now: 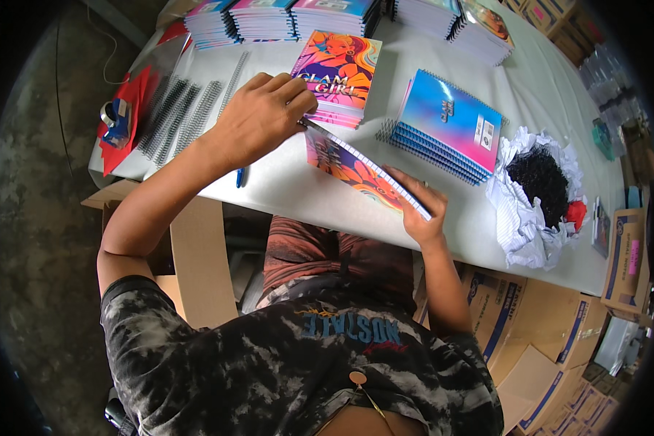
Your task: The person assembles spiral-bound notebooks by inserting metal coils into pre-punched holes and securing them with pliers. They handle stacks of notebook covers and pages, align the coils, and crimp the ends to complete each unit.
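Observation:
Tilted over the table's near edge is a notebook [356,176] with a colourful illustrated cover and a row of punched holes along its upper edge. My right hand [423,212] grips its right end, thumb and fingers on either side. My left hand [258,116] is closed at the other end of the punched edge; its fingertips are partly hidden, so what they pinch is unclear. Just beyond stands a stack of matching unbound notebooks [339,69]. Several loose metal-looking spiral coils [196,116] lie to the left of my left hand.
Right of the stack is a pile of blue-pink spiral notebooks [450,120]. Crumpled white paper [512,236] surrounds a black tangle [539,182]. More notebook stacks [265,25] line the far side. A tape dispenser [116,125] and blue pen [240,177] lie left; cardboard boxes [538,320] stand below right.

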`<state>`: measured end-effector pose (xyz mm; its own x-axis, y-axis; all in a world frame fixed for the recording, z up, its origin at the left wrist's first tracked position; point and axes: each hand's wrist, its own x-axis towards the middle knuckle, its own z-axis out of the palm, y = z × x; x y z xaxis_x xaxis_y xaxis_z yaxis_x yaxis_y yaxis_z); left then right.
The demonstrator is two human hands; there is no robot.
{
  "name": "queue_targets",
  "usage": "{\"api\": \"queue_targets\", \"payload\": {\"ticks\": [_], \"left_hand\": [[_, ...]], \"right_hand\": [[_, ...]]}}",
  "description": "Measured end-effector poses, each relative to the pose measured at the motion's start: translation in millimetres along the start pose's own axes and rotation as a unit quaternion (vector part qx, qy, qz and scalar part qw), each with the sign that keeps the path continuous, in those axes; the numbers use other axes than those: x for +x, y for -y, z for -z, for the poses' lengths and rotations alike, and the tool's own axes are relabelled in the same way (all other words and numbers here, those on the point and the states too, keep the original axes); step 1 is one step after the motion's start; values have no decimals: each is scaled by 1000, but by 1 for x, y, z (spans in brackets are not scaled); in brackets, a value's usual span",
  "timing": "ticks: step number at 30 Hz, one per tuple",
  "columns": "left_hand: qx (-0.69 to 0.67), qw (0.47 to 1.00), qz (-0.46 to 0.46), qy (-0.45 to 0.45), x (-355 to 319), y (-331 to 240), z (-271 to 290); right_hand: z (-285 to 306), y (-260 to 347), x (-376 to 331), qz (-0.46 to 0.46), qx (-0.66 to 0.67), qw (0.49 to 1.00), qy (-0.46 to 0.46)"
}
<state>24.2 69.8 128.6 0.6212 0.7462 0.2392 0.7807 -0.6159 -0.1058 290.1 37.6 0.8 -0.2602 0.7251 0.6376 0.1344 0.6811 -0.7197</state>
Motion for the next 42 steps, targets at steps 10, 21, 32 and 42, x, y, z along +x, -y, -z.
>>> {"api": "queue_targets", "payload": {"ticks": [10, 21, 32, 42], "left_hand": [[3, 994, 15, -105, -7, -4, -6], [-131, 983, 37, 125, 3, 14, 16], [136, 913, -54, -381, -48, 9, -115], [96, 901, 75, -417, -47, 25, -98]], "right_hand": [[-4, 0, -4, 27, -18, 999, -18], [-3, 3, -4, 28, -6, 1000, 3], [-11, 17, -13, 79, -61, 995, -4], [-18, 20, -3, 104, -7, 994, 19]]}}
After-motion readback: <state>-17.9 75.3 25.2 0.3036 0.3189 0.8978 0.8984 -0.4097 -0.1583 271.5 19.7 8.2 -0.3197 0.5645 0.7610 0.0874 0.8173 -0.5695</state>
